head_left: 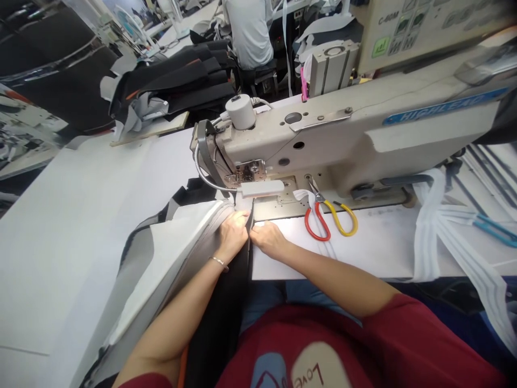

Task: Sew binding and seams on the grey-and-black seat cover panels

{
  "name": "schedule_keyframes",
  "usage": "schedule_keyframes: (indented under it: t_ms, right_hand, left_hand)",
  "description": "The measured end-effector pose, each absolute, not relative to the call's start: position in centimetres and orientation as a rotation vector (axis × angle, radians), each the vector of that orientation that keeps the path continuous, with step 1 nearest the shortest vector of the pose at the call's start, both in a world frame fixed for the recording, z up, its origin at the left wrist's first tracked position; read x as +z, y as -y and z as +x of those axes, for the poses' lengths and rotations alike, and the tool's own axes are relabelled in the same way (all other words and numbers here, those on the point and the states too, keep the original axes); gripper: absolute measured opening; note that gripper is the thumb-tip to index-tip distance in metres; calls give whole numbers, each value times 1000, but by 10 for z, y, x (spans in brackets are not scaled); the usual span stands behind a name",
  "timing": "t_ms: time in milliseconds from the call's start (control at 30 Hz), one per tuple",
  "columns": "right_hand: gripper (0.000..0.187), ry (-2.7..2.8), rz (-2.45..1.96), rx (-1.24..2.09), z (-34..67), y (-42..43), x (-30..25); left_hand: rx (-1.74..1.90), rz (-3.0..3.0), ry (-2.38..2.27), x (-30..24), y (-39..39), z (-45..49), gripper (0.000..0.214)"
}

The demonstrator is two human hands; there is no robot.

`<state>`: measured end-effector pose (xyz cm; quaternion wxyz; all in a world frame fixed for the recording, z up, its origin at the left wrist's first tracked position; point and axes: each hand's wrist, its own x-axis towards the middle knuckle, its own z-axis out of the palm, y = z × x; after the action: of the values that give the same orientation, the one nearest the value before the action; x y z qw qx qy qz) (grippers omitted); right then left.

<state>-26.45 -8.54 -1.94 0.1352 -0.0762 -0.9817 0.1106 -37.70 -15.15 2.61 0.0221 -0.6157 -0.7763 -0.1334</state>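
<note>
My left hand (pixel 232 233) lies on grey and white fabric (pixel 169 253), fingers pressed together on the edge just in front of the sewing machine's (pixel 323 140) needle area (pixel 246 175). My right hand (pixel 267 237) pinches the dark fabric edge (pixel 246 258) beside it, fingertips almost touching the left hand. The fabric drapes off the table's front edge toward my lap. A small white lamp (pixel 262 188) sits over the needle plate.
Scissors with one red and one yellow handle (pixel 329 215) lie right of the needle plate. White striped strips (pixel 452 237) hang at the right. Dark garments (pixel 173 81) are piled at the back left. A seated person (pixel 248 32) works behind. The white table (pixel 72 215) spreads left.
</note>
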Motion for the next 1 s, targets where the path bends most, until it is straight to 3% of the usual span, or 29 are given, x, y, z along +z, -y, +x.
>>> schedule_keyframes:
  t_ms: [300,533,800,1000]
  right_hand:
    - [30,2676,-301,224,-262,92,-19]
    - [24,2536,-124,100,-255,96,-11]
    - [29,2605,205,218,-250,102,-11]
    - [28,2635,175,321,-256,91,-12]
  left_hand:
    - [-535,-1864,2580,23,150,-375,40]
    - [-609,-1963,2670,26,154,-382,44]
    - [-561,-1878,2703,23,156,-372,51]
    - [-553,-1774,2740,19,143,-369,46]
